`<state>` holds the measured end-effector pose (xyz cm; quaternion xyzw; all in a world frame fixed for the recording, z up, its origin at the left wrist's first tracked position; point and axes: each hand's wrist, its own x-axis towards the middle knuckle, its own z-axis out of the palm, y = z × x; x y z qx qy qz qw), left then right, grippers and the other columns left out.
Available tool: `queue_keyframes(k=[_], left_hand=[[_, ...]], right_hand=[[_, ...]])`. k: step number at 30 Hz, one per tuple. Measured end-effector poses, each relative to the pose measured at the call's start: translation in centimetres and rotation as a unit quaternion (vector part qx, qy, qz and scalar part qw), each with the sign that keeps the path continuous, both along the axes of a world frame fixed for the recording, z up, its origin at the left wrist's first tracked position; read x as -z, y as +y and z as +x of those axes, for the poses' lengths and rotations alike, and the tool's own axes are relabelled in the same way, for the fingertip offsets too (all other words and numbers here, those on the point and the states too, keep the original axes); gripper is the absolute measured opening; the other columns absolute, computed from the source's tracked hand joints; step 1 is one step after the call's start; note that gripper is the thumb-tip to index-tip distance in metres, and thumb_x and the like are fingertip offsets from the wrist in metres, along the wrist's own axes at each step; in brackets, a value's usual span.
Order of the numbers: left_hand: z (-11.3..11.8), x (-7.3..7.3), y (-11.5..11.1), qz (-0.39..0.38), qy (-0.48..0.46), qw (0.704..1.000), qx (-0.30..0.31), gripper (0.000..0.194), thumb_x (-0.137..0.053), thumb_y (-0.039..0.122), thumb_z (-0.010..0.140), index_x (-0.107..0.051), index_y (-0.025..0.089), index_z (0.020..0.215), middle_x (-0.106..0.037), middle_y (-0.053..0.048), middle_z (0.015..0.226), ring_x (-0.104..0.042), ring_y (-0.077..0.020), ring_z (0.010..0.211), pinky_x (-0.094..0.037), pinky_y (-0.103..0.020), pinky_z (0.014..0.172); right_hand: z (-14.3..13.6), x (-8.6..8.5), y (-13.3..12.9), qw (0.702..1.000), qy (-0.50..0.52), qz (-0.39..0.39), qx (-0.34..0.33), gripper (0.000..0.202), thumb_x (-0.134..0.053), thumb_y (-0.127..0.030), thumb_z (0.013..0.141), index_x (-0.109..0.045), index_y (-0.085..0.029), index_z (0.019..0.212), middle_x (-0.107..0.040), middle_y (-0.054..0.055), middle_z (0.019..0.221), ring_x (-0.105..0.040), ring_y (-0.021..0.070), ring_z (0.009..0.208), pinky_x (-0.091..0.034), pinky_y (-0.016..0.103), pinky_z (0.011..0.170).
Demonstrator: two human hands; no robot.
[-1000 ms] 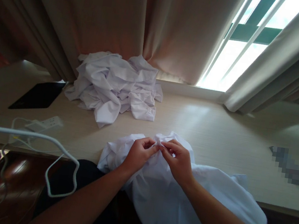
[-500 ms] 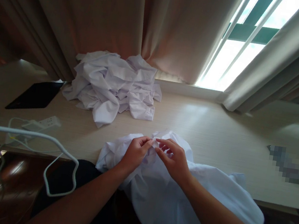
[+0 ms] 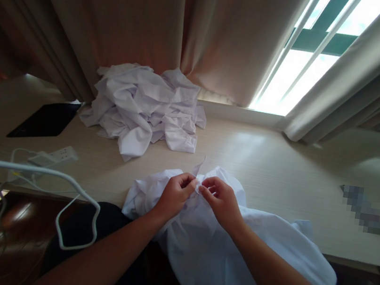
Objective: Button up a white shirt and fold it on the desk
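A white garment [image 3: 216,251], probably a shirt, lies bunched at the table's front edge and drapes down over my lap. My left hand [image 3: 178,192] pinches a small bit of its cloth between thumb and fingers. Close beside it, my right hand [image 3: 220,198] pinches the same spot, its fingertips nearly touching those of the left. A narrow strip of the cloth stands up just beyond my fingertips. Whatever small detail sits between the fingers is hidden.
A crumpled pile of white clothes [image 3: 145,107] rests against the curtain [image 3: 137,20]. To the left are a flat black object [image 3: 46,120], a power strip [image 3: 55,156] and a white bent tube [image 3: 46,171] with cables. A blurred-out item [image 3: 365,210] lies on the right of the table [image 3: 278,174].
My right fingers have curled in more tightly at the cloth. A narrow strip of the garment now sticks up beyond my hands. The pile has stayed put.
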<state>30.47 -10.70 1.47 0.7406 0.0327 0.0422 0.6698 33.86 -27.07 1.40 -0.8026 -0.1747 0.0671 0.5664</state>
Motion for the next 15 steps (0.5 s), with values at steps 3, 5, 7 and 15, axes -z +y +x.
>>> queue_keyframes(k=[3, 5, 7, 15], left_hand=[[-0.01, 0.01, -0.09, -0.001, 0.004, 1.000, 0.007, 0.027, -0.060, 0.040, 0.088, -0.064, 0.014, 0.080, -0.054, 0.001, 0.071, -0.046, -0.0106, 0.066, -0.036, -0.022, 0.061], [0.00, 0.08, -0.15, -0.003, 0.010, 1.000, 0.014, 0.027, -0.060, 0.040, 0.088, -0.064, 0.014, 0.080, -0.054, 0.001, 0.071, -0.046, -0.0103, 0.066, -0.036, -0.022, 0.061], [0.02, 0.15, -0.21, -0.002, 0.016, 1.000, 0.019, 0.026, -0.061, 0.039, 0.088, -0.064, 0.014, 0.081, -0.054, 0.001, 0.071, -0.045, -0.0100, 0.065, -0.036, -0.022, 0.061], [0.07, 0.33, -0.15, 0.026, 0.021, 0.999, 0.017, 0.029, -0.059, 0.041, 0.088, -0.060, 0.015, 0.074, -0.047, 0.003, 0.064, -0.041, -0.0100, 0.060, -0.031, -0.023, 0.056]], right_hand=[[0.05, 0.05, -0.05, 1.000, 0.016, 0.003, -0.002, 0.019, -0.066, -0.039, 0.086, -0.065, -0.019, 0.089, -0.069, 0.002, 0.083, -0.061, 0.0147, 0.071, -0.048, 0.027, 0.064], [0.07, 0.11, -0.08, 1.000, 0.017, 0.002, -0.002, 0.018, -0.066, -0.037, 0.086, -0.065, -0.019, 0.089, -0.068, 0.001, 0.082, -0.061, 0.0142, 0.070, -0.047, 0.027, 0.063], [0.07, 0.16, -0.11, 1.000, 0.015, 0.000, -0.002, 0.017, -0.065, -0.036, 0.087, -0.066, -0.019, 0.089, -0.068, 0.001, 0.081, -0.060, 0.0141, 0.070, -0.047, 0.027, 0.063], [-0.25, 0.20, -0.13, 1.000, 0.000, -0.007, 0.010, 0.013, -0.064, -0.032, 0.086, -0.066, -0.019, 0.088, -0.068, 0.001, 0.079, -0.060, 0.0149, 0.071, -0.047, 0.027, 0.063]])
